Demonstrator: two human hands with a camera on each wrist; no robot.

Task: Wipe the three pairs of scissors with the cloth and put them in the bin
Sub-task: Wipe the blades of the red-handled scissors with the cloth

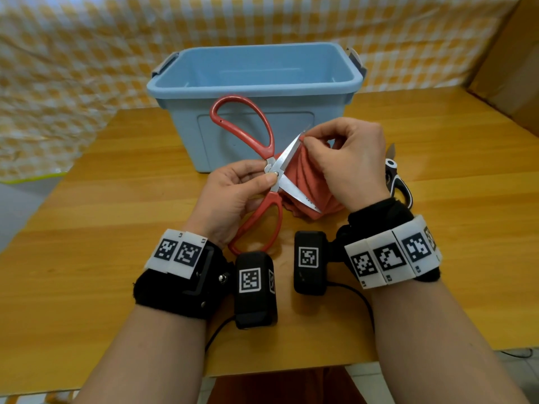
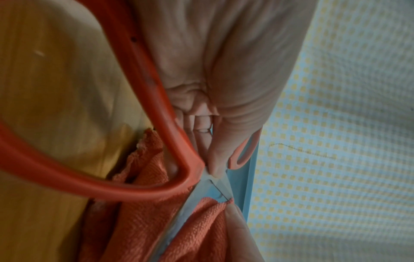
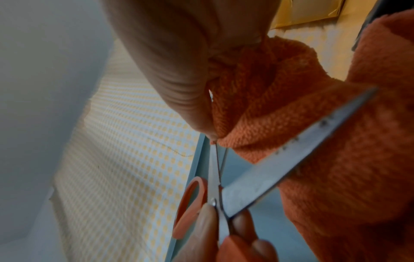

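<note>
Red-handled scissors (image 1: pixel 264 135) are held open above the wooden table, blades spread. My left hand (image 1: pixel 242 185) pinches them at the pivot with thumb and fingers; in the left wrist view one red handle loop (image 2: pixel 143 187) fills the frame. My right hand (image 1: pixel 347 161) pinches the orange cloth (image 1: pixel 306 182) around the upper blade near its tip. The lower blade (image 3: pixel 291 154) lies bare across the cloth (image 3: pixel 336 177). The light blue bin (image 1: pixel 253 83) stands just behind, with nothing visible inside. A second pair of scissors with black and white handles (image 1: pixel 398 182) lies on the table right of my right hand.
The wooden table (image 1: pixel 116 214) stretches left and right of the hands. A yellow checked cloth (image 1: pixel 87 53) hangs behind the bin. A cardboard box (image 1: pixel 513 68) stands at the far right. The table's near edge runs just below my forearms.
</note>
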